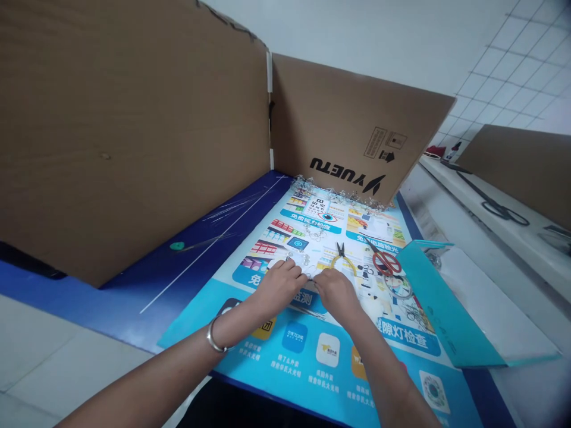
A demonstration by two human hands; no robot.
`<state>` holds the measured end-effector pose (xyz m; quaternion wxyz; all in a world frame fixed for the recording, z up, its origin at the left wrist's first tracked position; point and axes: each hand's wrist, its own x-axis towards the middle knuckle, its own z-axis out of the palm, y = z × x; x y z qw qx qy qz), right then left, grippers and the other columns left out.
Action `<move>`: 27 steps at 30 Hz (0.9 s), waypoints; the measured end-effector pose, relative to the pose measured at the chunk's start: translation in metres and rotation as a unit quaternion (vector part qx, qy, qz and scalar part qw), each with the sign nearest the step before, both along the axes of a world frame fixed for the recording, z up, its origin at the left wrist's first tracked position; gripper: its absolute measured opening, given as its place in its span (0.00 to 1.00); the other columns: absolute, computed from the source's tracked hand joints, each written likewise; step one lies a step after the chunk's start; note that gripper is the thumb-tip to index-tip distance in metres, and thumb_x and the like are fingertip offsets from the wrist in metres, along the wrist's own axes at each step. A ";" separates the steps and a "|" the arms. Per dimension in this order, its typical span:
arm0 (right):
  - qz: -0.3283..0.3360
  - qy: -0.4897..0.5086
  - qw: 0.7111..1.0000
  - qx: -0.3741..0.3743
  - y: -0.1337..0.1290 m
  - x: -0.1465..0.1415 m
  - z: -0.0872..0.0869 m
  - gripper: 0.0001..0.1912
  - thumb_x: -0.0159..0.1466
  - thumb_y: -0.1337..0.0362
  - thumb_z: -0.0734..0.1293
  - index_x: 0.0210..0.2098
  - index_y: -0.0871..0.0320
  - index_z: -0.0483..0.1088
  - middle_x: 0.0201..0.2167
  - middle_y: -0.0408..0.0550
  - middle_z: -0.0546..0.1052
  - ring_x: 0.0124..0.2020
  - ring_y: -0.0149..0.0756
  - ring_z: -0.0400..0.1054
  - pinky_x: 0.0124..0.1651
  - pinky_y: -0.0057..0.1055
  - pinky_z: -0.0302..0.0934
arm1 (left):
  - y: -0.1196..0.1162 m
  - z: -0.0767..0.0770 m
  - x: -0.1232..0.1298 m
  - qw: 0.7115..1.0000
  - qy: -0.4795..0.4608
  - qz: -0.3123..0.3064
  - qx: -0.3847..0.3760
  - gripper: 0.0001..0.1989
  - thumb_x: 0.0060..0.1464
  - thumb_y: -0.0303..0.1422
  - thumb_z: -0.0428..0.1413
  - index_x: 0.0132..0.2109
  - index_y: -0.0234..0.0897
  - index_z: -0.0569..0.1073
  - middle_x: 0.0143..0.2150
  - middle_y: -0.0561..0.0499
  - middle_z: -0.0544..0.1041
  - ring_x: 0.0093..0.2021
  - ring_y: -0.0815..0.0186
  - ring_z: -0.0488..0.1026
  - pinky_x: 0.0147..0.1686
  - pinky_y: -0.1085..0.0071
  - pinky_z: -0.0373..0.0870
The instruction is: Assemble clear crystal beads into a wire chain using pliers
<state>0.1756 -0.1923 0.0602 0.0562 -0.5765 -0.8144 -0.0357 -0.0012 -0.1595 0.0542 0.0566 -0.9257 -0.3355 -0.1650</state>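
My left hand (pixel 282 286) and my right hand (pixel 335 290) meet over the printed mat, fingers pinched almost tip to tip. A piece of thin wire (pixel 311 277) shows between them; its ends are hidden by the fingers. Just beyond my right hand lie pliers with yellow handles (pixel 342 257), jaws pointing away. Red-handled scissors (pixel 387 263) rest to their right, close to a coil of wire (pixel 398 288). Small clear beaded wire pieces (pixel 312 233) lie ahead of my left hand. Several thin wire lengths (pixel 307 309) are below my hands.
Tall cardboard panels (pixel 178 119) stand at the left and back (pixel 348 125). Clear beaded pieces (pixel 343 194) line the back panel's foot. An opened teal box (pixel 439 309) sits at the right. Black scissors (pixel 504 211) lie on a ledge. A green-ended tool (pixel 177 245) is at the left.
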 end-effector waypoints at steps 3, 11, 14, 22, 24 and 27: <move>-0.030 -0.018 0.999 0.033 -0.001 0.004 0.002 0.11 0.62 0.70 0.55 0.31 0.58 0.68 0.32 0.49 0.68 0.37 0.35 0.58 0.38 0.30 0.49 | 0.002 0.003 0.014 1.000 0.000 0.010 0.002 0.05 0.55 0.27 0.50 0.33 0.35 0.69 0.31 0.47 0.68 0.38 0.59 0.61 0.37 0.63 0.55; -0.076 -0.054 0.992 0.081 -0.003 0.010 0.003 0.07 0.61 0.71 0.58 0.33 0.58 0.67 0.34 0.50 0.67 0.38 0.38 0.57 0.36 0.32 0.49 | 0.006 -0.005 0.046 0.999 -0.027 0.041 -0.013 0.06 0.56 0.26 0.48 0.34 0.34 0.69 0.34 0.46 0.67 0.40 0.59 0.61 0.40 0.62 0.57; -0.082 -0.062 0.991 0.089 -0.004 0.007 0.002 0.07 0.61 0.71 0.58 0.34 0.58 0.67 0.34 0.51 0.67 0.38 0.39 0.57 0.37 0.33 0.49 | 0.005 -0.007 0.049 0.998 -0.035 0.038 -0.021 0.06 0.56 0.26 0.47 0.34 0.34 0.69 0.34 0.47 0.67 0.40 0.61 0.62 0.40 0.65 0.58; -0.090 -0.061 0.990 0.091 -0.004 0.001 -0.002 0.08 0.61 0.72 0.57 0.35 0.58 0.67 0.34 0.51 0.67 0.38 0.39 0.57 0.37 0.33 0.50 | 0.007 -0.004 0.044 0.998 -0.042 0.023 -0.042 0.06 0.56 0.25 0.47 0.34 0.34 0.68 0.35 0.47 0.67 0.40 0.61 0.62 0.39 0.66 0.60; -0.092 -0.059 0.990 0.090 -0.003 0.000 -0.004 0.08 0.61 0.72 0.57 0.36 0.57 0.66 0.35 0.51 0.67 0.37 0.38 0.57 0.36 0.32 0.50 | 0.009 -0.005 0.042 0.998 -0.045 0.023 -0.048 0.07 0.56 0.25 0.46 0.34 0.34 0.68 0.35 0.46 0.66 0.40 0.61 0.62 0.39 0.66 0.61; -0.091 -0.058 0.990 0.089 -0.002 0.000 -0.007 0.08 0.61 0.71 0.57 0.35 0.56 0.66 0.34 0.50 0.67 0.37 0.37 0.58 0.36 0.31 0.51 | 0.011 -0.007 0.041 0.997 -0.052 0.025 -0.061 0.06 0.56 0.25 0.47 0.33 0.34 0.68 0.34 0.46 0.66 0.40 0.61 0.62 0.38 0.66 0.61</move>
